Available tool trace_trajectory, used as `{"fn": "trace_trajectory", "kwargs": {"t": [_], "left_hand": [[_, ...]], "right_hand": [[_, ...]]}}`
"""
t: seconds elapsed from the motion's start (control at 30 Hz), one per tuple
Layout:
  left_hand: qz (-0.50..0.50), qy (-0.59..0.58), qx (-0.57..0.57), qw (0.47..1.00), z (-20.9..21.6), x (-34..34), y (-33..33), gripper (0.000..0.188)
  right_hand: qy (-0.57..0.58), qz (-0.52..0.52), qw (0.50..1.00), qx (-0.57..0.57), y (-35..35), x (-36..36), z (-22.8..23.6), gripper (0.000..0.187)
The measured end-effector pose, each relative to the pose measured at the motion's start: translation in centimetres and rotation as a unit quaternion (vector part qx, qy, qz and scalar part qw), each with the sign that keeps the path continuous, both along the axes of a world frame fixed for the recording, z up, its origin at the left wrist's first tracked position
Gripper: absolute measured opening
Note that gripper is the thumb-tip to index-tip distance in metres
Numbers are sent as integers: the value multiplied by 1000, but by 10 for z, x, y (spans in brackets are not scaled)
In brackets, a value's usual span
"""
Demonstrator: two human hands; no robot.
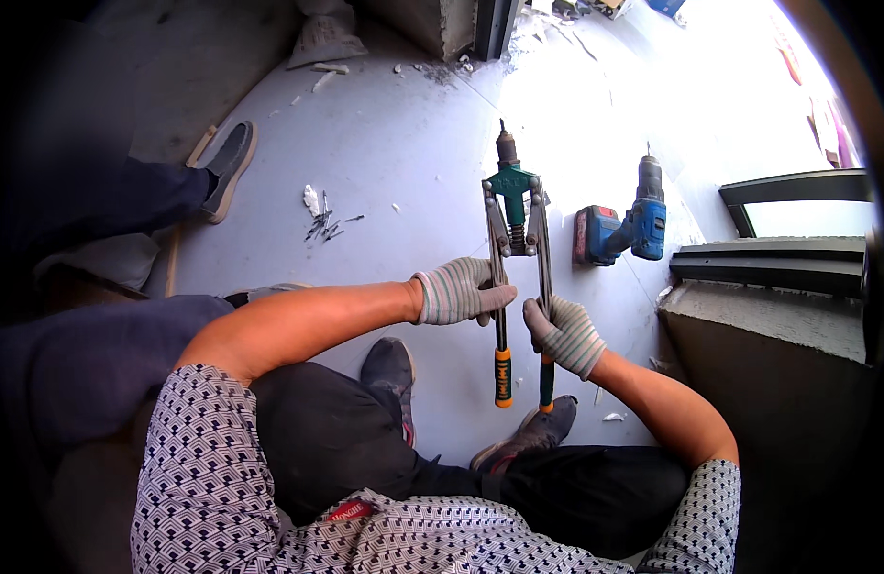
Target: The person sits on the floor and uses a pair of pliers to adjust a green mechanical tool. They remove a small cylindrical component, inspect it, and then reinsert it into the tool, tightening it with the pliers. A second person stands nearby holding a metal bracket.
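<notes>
A two-handed rivet gun (511, 187) with a green head points away from me, its long metal arms running back to black-and-orange grips. My left hand (464, 291), in a striped work glove, is closed round the left arm above its grip. On the right arm, my right hand (565, 335) is closed in a matching glove, just above the other grip. The two arms stand slightly apart, nearly parallel. A thin pin sticks out of the tool's nose. To the right of the rivet gun, a blue cordless drill (626, 225) lies on the floor with a bit in its chuck.
Several loose rivets (325, 226) lie on the pale floor beside a white scrap (311, 200). Another person's shoe (231, 172) and dark trouser leg are at the left. Black metal frame pieces (767, 268) rest on a concrete ledge (762, 316) at the right. A bag (325, 38) stands at the back.
</notes>
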State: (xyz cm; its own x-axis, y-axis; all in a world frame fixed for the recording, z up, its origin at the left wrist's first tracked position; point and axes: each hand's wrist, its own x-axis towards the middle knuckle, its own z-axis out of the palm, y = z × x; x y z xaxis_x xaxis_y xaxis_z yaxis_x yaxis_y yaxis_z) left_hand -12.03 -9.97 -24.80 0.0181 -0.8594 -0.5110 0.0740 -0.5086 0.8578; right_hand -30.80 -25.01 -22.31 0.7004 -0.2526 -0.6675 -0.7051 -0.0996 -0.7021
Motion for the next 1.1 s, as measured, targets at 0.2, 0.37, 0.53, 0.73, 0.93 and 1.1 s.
{"fn": "trace_trajectory", "kwargs": {"t": [0.2,0.37,0.53,0.73,0.93,1.1], "left_hand": [[-7,-1,5,1000,3,0,0,46],[-7,1,7,1000,2,0,0,47],[-11,-9,17,1000,0,-2,0,48],[-11,13,16,1000,0,0,2,47],[-6,8,29,1000,0,2,5,48],[-26,-9,28,999,-1,4,2,43]], "right_hand": [[8,1,1000,1,1,1,4,46],[9,-13,1000,12,1,0,2,45],[20,-6,1000,7,0,-2,-3,45],[10,1,1000,2,-1,-4,-4,45],[13,-5,1000,7,3,2,2,46],[22,7,1000,-1,-1,-1,-1,45]]}}
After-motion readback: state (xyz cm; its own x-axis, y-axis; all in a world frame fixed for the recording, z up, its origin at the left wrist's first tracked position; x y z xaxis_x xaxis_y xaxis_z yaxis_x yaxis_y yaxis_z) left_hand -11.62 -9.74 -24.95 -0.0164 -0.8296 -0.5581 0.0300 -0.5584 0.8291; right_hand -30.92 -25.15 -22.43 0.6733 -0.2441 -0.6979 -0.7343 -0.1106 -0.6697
